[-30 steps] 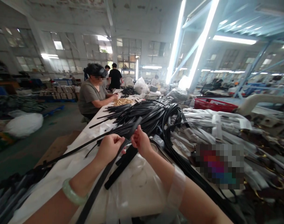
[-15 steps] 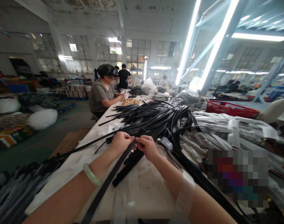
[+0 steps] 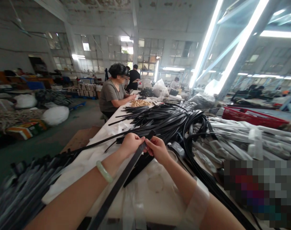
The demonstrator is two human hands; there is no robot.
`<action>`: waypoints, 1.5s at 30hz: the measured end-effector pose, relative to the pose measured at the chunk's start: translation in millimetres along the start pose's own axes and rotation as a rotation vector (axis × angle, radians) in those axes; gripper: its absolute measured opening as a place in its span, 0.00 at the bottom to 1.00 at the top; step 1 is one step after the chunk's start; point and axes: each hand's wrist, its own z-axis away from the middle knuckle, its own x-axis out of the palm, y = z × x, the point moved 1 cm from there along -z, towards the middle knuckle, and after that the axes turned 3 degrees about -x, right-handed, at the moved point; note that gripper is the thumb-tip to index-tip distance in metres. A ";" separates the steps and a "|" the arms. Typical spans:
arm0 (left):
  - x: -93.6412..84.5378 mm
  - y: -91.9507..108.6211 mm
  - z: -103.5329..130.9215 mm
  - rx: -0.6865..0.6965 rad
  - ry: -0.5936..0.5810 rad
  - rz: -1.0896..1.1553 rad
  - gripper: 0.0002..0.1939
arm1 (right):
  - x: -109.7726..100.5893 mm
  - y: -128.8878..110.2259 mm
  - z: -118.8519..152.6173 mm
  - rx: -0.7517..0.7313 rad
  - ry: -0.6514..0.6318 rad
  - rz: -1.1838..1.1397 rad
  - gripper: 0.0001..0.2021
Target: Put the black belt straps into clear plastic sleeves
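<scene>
Your left hand [image 3: 132,143] and right hand [image 3: 158,149] were close together, both pinched on one black strap [image 3: 121,187] near its far end. The strap was held up above the bench [image 3: 157,204], running between your forearms toward the near edge and out of view. Gripping it so near the end probably kept that short section steady and in sight, while the long remainder needed no support. Exactly how your fingertips met behind it, you could not tell.

Beneath your hands a dark strip [image 3: 138,171] lay on the bench. Just beyond spread a pile of black straps [image 3: 160,116], loose ends fanned left and loops bunched right, likely to leave ends easy to pick out. White-wrapped pieces [image 3: 231,134] lay to the right, their covering presumably guarding against scuffs. Farther off, gold pieces [image 3: 140,103] sat heaped near another person [image 3: 112,94], perhaps within that person's reach.
</scene>
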 end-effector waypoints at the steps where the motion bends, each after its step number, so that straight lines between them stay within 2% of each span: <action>1: -2.0 1.5 3.4 -0.033 -0.040 0.025 0.24 | -1.7 -0.8 -0.4 -0.006 0.020 -0.005 0.19; 3: -10.0 0.8 16.5 -0.145 -0.225 0.121 0.28 | -6.0 -3.6 -2.0 -0.021 0.065 -0.024 0.19; 6: -31.0 -12.2 52.1 -0.264 -0.599 0.284 0.26 | -12.5 -9.0 -5.0 -0.045 0.149 -0.072 0.19; 7: -40.0 -19.2 66.6 -0.265 -0.668 0.304 0.26 | -13.9 -10.3 -5.5 -0.049 0.177 -0.092 0.20; 8: -49.8 -26.5 81.5 -0.253 -0.672 0.301 0.27 | -14.5 -11.2 -5.5 -0.052 0.202 -0.110 0.21; 10: -72.3 -39.1 111.0 -0.254 -0.552 0.274 0.27 | -13.4 -10.9 -3.3 -0.038 0.212 -0.126 0.21; 13: -118.2 -43.4 152.5 -0.305 -0.235 0.216 0.23 | -8.2 -6.6 4.0 0.044 0.093 -0.105 0.15; 15: -160.5 -37.1 179.4 -0.311 -0.016 0.171 0.21 | -6.9 -3.7 8.1 0.108 0.037 -0.084 0.17; 19: -258.6 -28.6 237.0 -0.301 0.426 0.042 0.20 | -13.2 -4.1 7.5 0.163 0.121 -0.055 0.20; 20: -280.6 -31.6 250.7 -0.309 0.502 0.012 0.21 | -14.8 -5.5 6.5 0.163 0.138 -0.047 0.19; 22: -316.8 -45.8 272.6 -0.313 0.580 -0.014 0.21 | -17.0 -8.5 5.3 0.173 0.150 -0.021 0.19; 25: -348.5 -81.3 286.9 -0.312 0.634 -0.028 0.16 | -20.0 -8.4 7.0 0.200 0.164 0.037 0.21; 28: -356.2 -118.5 279.9 -0.362 0.734 -0.092 0.14 | -24.7 -1.7 9.0 0.185 0.170 0.084 0.18; 31: -352.6 -143.2 256.1 -0.420 0.831 -0.186 0.13 | -26.7 3.5 7.8 0.174 0.157 0.087 0.16; 34: -342.6 -146.0 218.2 -0.413 0.969 -0.309 0.20 | -23.0 1.1 5.1 0.188 0.176 0.043 0.17; 36: -320.6 -134.8 187.3 -0.339 1.055 -0.388 0.27 | -18.9 -2.3 3.6 0.186 0.186 -0.009 0.18; 37: -300.7 -125.8 172.2 -0.243 1.069 -0.431 0.29 | -17.0 -3.6 2.8 0.171 0.173 -0.036 0.19; 38: -273.6 -115.5 159.0 -0.128 1.046 -0.460 0.30 | -15.6 -4.3 1.9 0.155 0.171 -0.064 0.19; 39: -239.1 -103.7 148.9 0.059 0.987 -0.505 0.29 | -14.6 -4.3 0.8 0.142 0.167 -0.093 0.19; 40: -198.2 -92.0 142.9 0.255 0.861 -0.509 0.28 | -14.0 -3.8 -0.4 0.137 0.155 -0.112 0.19; 41: -152.9 -81.4 141.0 0.380 0.677 -0.489 0.24 | -13.8 -3.0 -1.7 0.131 0.149 -0.127 0.19; 43: -59.1 -64.1 147.0 0.495 0.311 -0.421 0.19 | -13.8 -1.4 -4.4 0.116 0.126 -0.135 0.19; 45: 24.2 -52.9 154.7 0.463 -0.041 -0.330 0.20 | -14.2 -0.6 -7.0 0.097 0.119 -0.133 0.19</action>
